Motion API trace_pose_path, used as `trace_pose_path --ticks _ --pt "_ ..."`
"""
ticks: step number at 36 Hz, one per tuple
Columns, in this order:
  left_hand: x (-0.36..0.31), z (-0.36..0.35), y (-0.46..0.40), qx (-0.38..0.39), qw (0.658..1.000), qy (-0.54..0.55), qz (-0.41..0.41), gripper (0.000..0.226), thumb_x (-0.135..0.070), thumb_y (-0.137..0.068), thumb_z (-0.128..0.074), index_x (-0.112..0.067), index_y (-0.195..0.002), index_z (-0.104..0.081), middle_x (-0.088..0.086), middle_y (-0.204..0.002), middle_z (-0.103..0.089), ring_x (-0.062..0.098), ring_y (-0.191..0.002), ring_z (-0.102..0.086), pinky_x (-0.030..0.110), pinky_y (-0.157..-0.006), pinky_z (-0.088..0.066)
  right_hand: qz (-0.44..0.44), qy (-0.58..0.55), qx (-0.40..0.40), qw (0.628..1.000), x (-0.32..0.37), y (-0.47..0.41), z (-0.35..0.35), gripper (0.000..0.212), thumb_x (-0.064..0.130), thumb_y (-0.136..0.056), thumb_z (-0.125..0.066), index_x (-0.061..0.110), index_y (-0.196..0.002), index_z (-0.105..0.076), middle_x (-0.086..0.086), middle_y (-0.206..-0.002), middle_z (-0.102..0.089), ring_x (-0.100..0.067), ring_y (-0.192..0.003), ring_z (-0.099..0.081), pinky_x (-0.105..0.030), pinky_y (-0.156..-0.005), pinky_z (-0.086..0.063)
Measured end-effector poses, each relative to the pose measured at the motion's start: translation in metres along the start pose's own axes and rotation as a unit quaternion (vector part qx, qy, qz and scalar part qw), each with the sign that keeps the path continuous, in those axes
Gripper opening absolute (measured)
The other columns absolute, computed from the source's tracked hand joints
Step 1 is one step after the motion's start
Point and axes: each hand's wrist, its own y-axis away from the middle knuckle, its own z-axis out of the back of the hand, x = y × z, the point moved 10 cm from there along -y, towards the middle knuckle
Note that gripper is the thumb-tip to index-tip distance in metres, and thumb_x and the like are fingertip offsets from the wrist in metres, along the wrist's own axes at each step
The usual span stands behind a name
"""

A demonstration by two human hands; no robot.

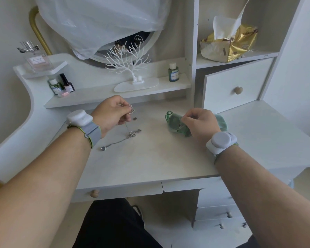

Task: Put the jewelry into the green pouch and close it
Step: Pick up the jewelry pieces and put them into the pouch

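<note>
Surface: white vanity desk (pixel 159 158), seen from above; pale top, a raised shelf along its back.
Landmark: white branch stand (pixel 132 68) on that shelf.
Left hand (pixel 111 114): in front of the stand, fingertips pinched together on the upper end of a silver chain (pixel 128 129).
Chain: hangs from the pinch down to the desk, where the rest lies in a small heap and trails toward the left forearm, ending in a round disc.
Loose pieces: two small round bits (pixel 135 119) on the desk just right of the chain.
Right hand (pixel 200 124): in front of the stand and to its right, fingers closed on the pouch (pixel 175 122).
Pouch: green, crumpled, resting on the desk under the right hand, well apart from the chain; whether its mouth is open cannot be told.
Wrists: a white band on each.
Shelf items: small bottles left and right of the stand.
</note>
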Motion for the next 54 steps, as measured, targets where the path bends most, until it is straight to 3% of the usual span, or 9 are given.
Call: trace_pose_path --ticks 6,14,18,29,33,41,44,48,54 --pt "0.021 0.019 0.008 0.004 0.995 -0.100 0.031 0.014 -0.005 -0.083 -0.059 -0.017 -0.078 -0.062 -0.003 -0.054 -0.055 0.018 -0.052 -0.048 0.029 -0.059 -0.047 0.000 -0.006 0.003 1.000 0.001 0.000 -0.002 0.020 0.015 -0.087 -0.068 0.019 -0.068 -0.072 0.011 -0.047 -0.059 -0.005 -0.040 -0.052 -0.019 -0.041 -0.046" --pt "0.035 0.008 0.024 0.072 0.922 -0.380 -0.010 0.009 -0.024 -0.083 -0.069 -0.030 -0.078 -0.069 -0.009 -0.069 -0.070 0.023 -0.066 -0.070 0.033 -0.064 -0.058 0.002 -0.002 0.000 1.000 0.002 0.000 0.000 0.017 0.015 -0.088 -0.067 0.016 -0.072 -0.073 -0.005 -0.062 -0.067 -0.022 -0.055 -0.061 -0.026 -0.050 -0.051" --pt "0.039 0.008 0.028 0.080 0.924 -0.373 -0.004 0.010 -0.029 -0.078 -0.076 -0.032 -0.081 -0.068 -0.011 -0.074 -0.070 0.011 -0.061 -0.064 0.029 -0.050 -0.058 -0.001 -0.003 -0.006 1.000 0.000 0.001 0.001 0.015 0.015 -0.087 -0.068 0.014 -0.073 -0.074 -0.003 -0.062 -0.066 -0.022 -0.056 -0.060 -0.024 -0.050 -0.048" --pt "0.035 -0.008 0.025 0.165 0.866 -0.471 0.033 0.012 -0.022 -0.077 -0.073 -0.028 -0.082 -0.064 -0.010 -0.078 -0.073 0.022 -0.069 -0.072 0.037 -0.066 -0.062 -0.001 0.005 -0.007 1.000 0.003 0.002 0.002 0.016 0.015 -0.087 -0.067 0.013 -0.072 -0.074 -0.005 -0.061 -0.066 -0.020 -0.053 -0.059 -0.019 -0.041 -0.047" --pt "0.029 -0.021 0.027 0.174 0.831 -0.528 0.026 0.010 -0.022 -0.079 -0.069 -0.027 -0.084 -0.062 -0.011 -0.074 -0.060 0.011 -0.060 -0.057 0.018 -0.049 -0.041 -0.004 0.007 -0.009 1.000 0.001 0.003 0.003 0.016 0.016 -0.087 -0.067 0.015 -0.072 -0.074 -0.008 -0.064 -0.070 -0.021 -0.054 -0.061 -0.021 -0.044 -0.048" --pt "0.025 -0.020 0.026 0.168 0.824 -0.540 0.034 0.007 -0.019 -0.081 -0.064 -0.022 -0.075 -0.067 -0.008 -0.064 -0.065 0.008 -0.045 -0.055 0.015 -0.046 -0.042 -0.004 0.008 -0.005 1.000 0.000 0.001 0.001 0.015 0.016 -0.088 -0.067 0.014 -0.075 -0.075 -0.005 -0.064 -0.069 -0.019 -0.053 -0.061 -0.021 -0.043 -0.048" --pt "0.023 -0.017 0.023 0.157 0.842 -0.515 0.011 0.005 -0.023 -0.082 -0.065 -0.022 -0.077 -0.068 -0.010 -0.063 -0.066 0.011 -0.054 -0.061 0.019 -0.056 -0.049 -0.005 0.005 -0.006 1.000 0.000 0.001 0.002 0.016 0.016 -0.088 -0.067 0.013 -0.075 -0.075 -0.005 -0.063 -0.067 -0.019 -0.052 -0.060 -0.019 -0.041 -0.046" --pt "0.010 -0.008 0.018 0.121 0.925 -0.361 -0.015 0.003 -0.021 -0.082 -0.071 -0.021 -0.079 -0.071 -0.007 -0.064 -0.068 0.022 -0.064 -0.068 0.031 -0.067 -0.057 -0.006 0.006 -0.003 1.000 -0.001 0.001 0.002 0.014 0.016 -0.087 -0.067 0.013 -0.076 -0.075 -0.008 -0.067 -0.070 -0.022 -0.059 -0.063 -0.029 -0.054 -0.052" --pt "-0.037 0.004 0.014 0.074 0.985 -0.146 -0.050 0.011 -0.014 -0.088 -0.073 -0.019 -0.079 -0.069 -0.007 -0.065 -0.072 0.003 -0.061 -0.065 0.015 -0.047 -0.049 -0.006 -0.004 -0.003 1.000 0.000 0.001 0.002 0.014 0.016 -0.087 -0.067 0.013 -0.075 -0.074 -0.019 -0.078 -0.076 -0.026 -0.062 -0.066 -0.039 -0.062 -0.060"
